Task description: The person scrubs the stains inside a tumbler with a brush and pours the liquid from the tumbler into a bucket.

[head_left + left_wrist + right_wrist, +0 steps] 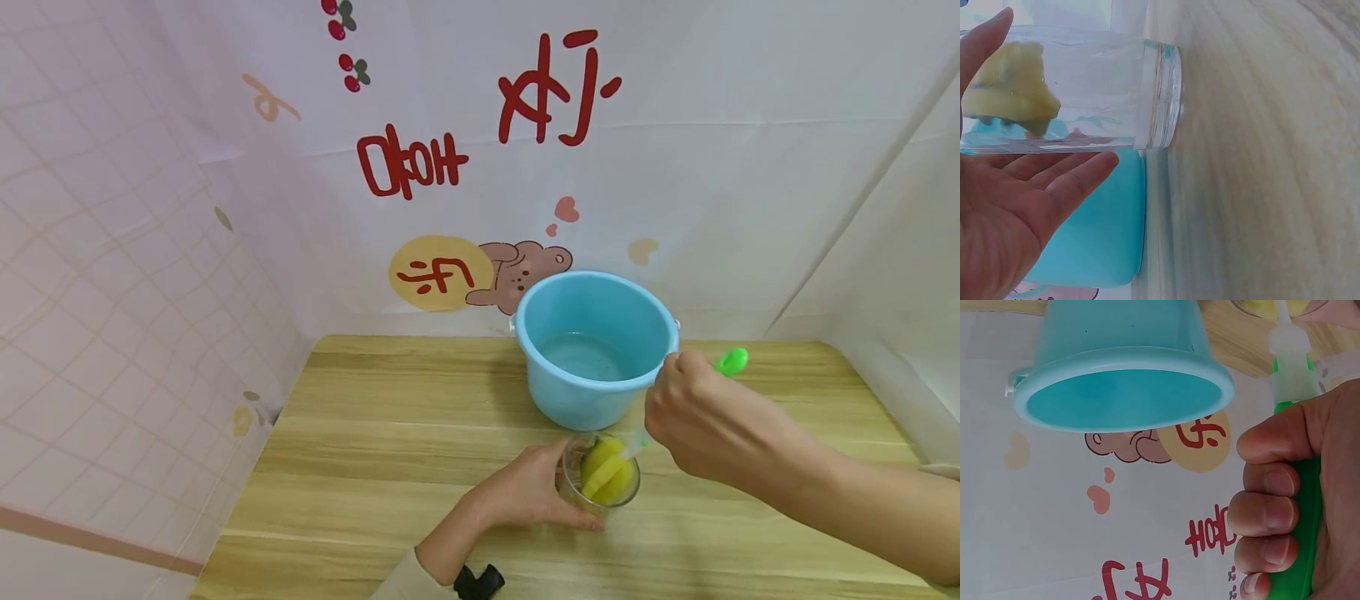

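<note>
My left hand [525,492] holds a clear drinking glass [1097,94] near the front of the table, thumb on one side and fingers along the other. Inside the glass is the yellow sponge head [607,475] of a cup brush, which also shows through the wall in the left wrist view. Above and to the right, my right hand [693,408] grips the brush's green handle [1294,550], fingers curled round it. The brush slants down to the left into the glass, its whitish neck [1289,340] showing below the fist.
A light blue bucket [581,408] stands just behind the glass, with what looks like water [585,357] at its bottom. The wooden table [375,433] meets a white printed cloth [712,167] at the back. A black object [480,582] lies by my left wrist.
</note>
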Available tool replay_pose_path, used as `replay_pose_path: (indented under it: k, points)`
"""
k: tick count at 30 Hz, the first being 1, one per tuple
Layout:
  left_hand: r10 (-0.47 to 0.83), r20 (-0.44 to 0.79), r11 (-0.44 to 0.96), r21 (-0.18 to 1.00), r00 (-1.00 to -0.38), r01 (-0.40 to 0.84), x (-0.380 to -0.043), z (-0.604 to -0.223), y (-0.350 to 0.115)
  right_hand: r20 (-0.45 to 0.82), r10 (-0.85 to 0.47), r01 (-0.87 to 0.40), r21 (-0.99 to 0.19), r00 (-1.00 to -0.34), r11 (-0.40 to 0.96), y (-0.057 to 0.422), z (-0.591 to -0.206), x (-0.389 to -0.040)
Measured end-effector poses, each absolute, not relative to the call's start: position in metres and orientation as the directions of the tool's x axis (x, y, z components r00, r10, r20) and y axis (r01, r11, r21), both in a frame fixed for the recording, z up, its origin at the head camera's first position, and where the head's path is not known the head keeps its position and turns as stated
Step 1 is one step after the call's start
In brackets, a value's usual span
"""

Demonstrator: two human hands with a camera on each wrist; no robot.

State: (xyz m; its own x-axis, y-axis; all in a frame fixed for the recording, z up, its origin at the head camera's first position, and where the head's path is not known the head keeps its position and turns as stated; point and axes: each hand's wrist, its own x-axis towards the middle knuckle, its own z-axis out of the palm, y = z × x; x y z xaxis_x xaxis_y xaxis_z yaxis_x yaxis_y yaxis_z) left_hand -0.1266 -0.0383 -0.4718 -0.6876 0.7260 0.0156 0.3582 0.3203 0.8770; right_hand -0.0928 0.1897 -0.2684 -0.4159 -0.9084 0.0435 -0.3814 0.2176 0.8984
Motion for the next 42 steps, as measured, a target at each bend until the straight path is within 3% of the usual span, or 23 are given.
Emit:
replay_pose_path:
  k: [13,27,42]
  points:
    - [0.732,0.030,0.295,0.886,-0.681,0.356,-0.126,-0.471,-0.039,-0.061,-0.894,-0.331,0.938,-0.443,0.100,0.185,-0.261,-0.077]
    - [0.725,0.027,0.320,0.871,-0.688,0.372,-0.124,-0.470,-0.039,0.038,-0.897,-0.337,0.919,-0.441,0.204,0.174,-0.263,-0.095]
    - [0.723,0.002,0.347,0.864,-0.691,0.366,-0.125,-0.470,-0.040,0.043,-0.895,-0.430,0.866,-0.445,0.255,0.194,-0.264,-0.103]
